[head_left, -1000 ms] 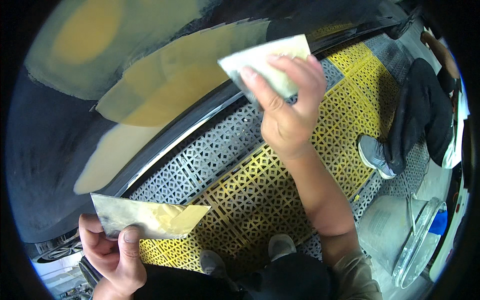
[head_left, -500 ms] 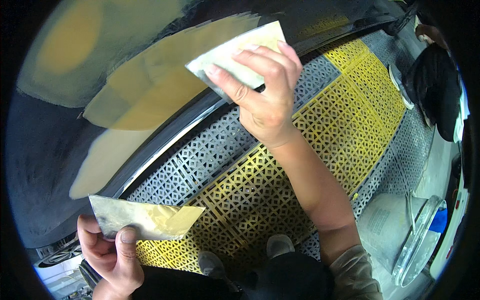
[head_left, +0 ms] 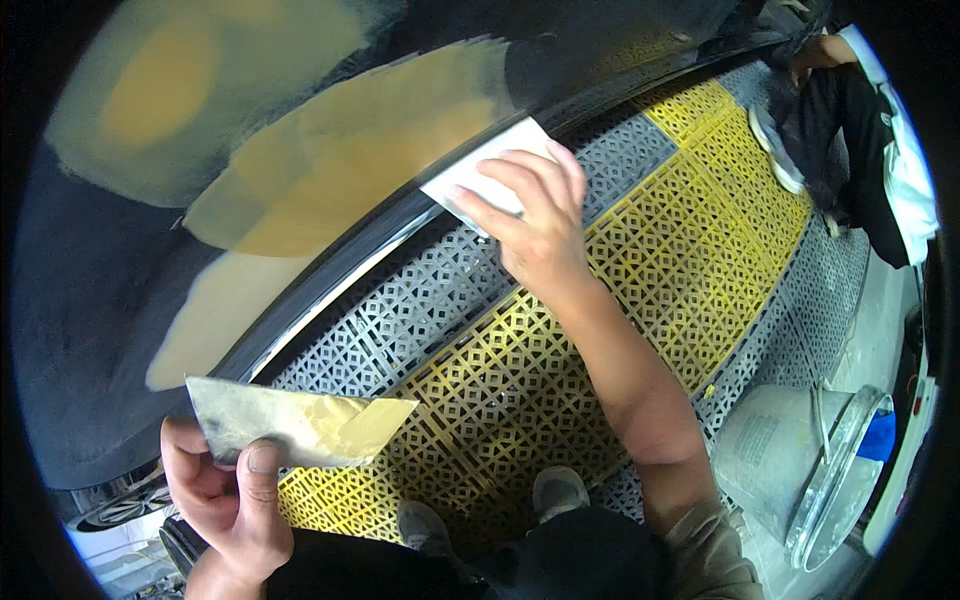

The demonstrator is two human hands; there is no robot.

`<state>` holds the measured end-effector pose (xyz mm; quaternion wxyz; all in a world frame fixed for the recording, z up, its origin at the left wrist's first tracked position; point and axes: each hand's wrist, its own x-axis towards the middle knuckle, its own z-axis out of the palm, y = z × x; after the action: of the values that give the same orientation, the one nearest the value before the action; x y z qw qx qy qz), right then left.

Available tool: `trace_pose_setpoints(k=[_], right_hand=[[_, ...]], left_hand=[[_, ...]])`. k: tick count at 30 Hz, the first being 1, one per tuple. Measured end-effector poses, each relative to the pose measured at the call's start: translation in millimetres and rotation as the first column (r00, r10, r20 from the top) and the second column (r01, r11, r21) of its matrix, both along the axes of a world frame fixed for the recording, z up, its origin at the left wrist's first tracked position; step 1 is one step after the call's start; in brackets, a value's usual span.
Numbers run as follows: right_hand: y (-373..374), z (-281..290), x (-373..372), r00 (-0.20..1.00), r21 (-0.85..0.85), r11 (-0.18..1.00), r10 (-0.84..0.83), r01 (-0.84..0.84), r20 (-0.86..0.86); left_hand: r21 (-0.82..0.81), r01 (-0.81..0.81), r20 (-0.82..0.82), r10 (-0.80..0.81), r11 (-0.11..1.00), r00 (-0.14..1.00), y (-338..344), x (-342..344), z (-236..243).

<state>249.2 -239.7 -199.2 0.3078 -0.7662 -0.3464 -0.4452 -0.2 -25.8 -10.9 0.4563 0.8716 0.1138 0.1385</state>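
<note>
My left hand (head_left: 235, 500) pinches a flat metal filler spreader (head_left: 255, 415) between thumb and fingers. Yellowish body filler (head_left: 365, 432) is smeared over that plate's right half. A second pale, flat filler spreader (head_left: 478, 178) is gripped in my right hand (head_left: 545, 235), fingers spread across its face. Its far edge lies at the lower rim of a dark car body panel (head_left: 90, 310); whether it touches cannot be told. On the panel are overlapping tan filler patches (head_left: 310, 165), with a paler one (head_left: 215, 315) below and an orange-centred one (head_left: 165, 85) above.
Yellow and grey perforated floor tiles (head_left: 680, 260) run beneath my arms. A pale, smeared bucket (head_left: 775, 450) lies tipped at the lower right, with something blue (head_left: 878, 437) at its mouth. Another person (head_left: 865, 150) in dark trousers is at the far right.
My right hand has brought its spreader down from over the filler patch to the panel's lower rim. My left hand has barely shifted. The other person's body has moved slightly.
</note>
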Motion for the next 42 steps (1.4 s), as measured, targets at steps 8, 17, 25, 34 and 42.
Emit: trace_pose_setpoints(k=[8,17,25,34,42], right_hand=[[17.8,83.0,-125.0,0.144,0.980,0.088,0.988,-0.176,-0.063],[22.9,88.3,-119.0,0.688,0.487,0.823,0.535,-0.293,-0.490],[25.4,91.4,-122.8,0.787,0.072,0.849,0.514,-0.523,-0.340],[9.6,17.4,-36.4,0.945,0.405,0.884,0.304,-0.233,-0.122],[18.6,85.0,9.1,0.971,0.212,0.974,0.028,-0.080,0.239]], left_hand=[[-0.269,0.072,0.175,-0.024,0.960,0.984,11.6,17.2,-12.7],[-0.171,0.023,0.254,0.022,0.985,0.967,16.2,8.5,0.1],[0.171,-0.039,0.171,0.010,0.984,0.985,4.9,11.3,-0.2],[0.101,-0.073,0.152,0.057,0.992,0.987,7.3,-16.2,-4.6],[0.181,0.003,0.069,-0.016,0.984,0.997,2.7,-12.8,0.4]])
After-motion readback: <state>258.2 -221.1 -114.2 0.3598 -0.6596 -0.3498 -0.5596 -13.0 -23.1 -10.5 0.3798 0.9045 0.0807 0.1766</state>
